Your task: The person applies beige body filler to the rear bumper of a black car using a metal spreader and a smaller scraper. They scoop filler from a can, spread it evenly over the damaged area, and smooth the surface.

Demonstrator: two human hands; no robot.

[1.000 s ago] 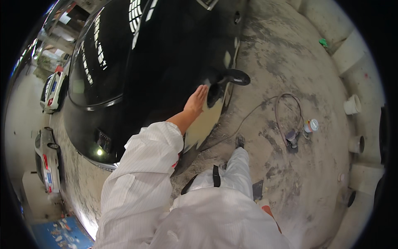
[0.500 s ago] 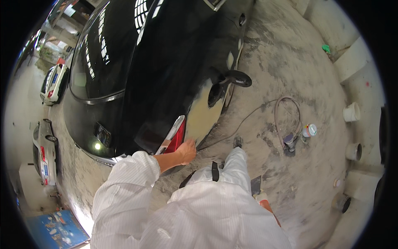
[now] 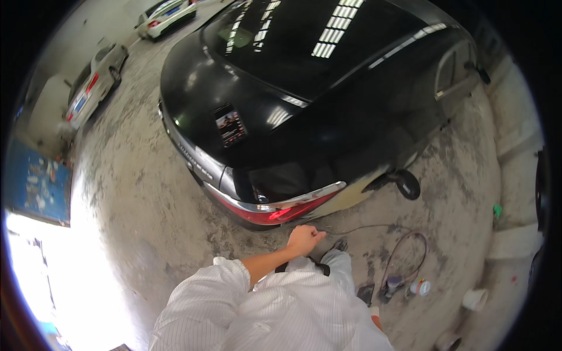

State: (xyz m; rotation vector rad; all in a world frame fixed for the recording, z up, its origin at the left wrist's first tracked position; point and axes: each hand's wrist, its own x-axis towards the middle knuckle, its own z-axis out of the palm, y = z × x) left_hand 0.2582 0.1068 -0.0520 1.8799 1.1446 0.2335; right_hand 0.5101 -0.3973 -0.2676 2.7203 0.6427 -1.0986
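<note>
My left hand (image 3: 305, 240) is closed, fingers curled in, just off the rear corner of a black car (image 3: 351, 134). What its fingers hold, if anything, is hidden. Close beyond it are the red tail light (image 3: 293, 212) and a yellowish filler patch (image 3: 346, 198) on the rear side panel, beside an open fuel flap (image 3: 408, 184). Low on the right, my right hand (image 3: 375, 316) is mostly hidden behind my white sleeve and body. A dark flat plate (image 3: 366, 293) sticks out from it, apparently gripped. A phone (image 3: 231, 124) with a lit screen lies on the trunk lid.
On the dusty floor to the right lie a looped hose (image 3: 422, 248), a purple-topped sander (image 3: 394, 282) and a small can (image 3: 420, 287). A white bucket (image 3: 475, 299) stands by the right wall. Two light cars (image 3: 93, 85) (image 3: 167, 17) are parked at the far left, near a blue board (image 3: 38, 181).
My view has swung left, so the car's rear lies more across it. My left hand has come away from the filled panel beside the tail light. The dark plate has stayed with my right hand.
</note>
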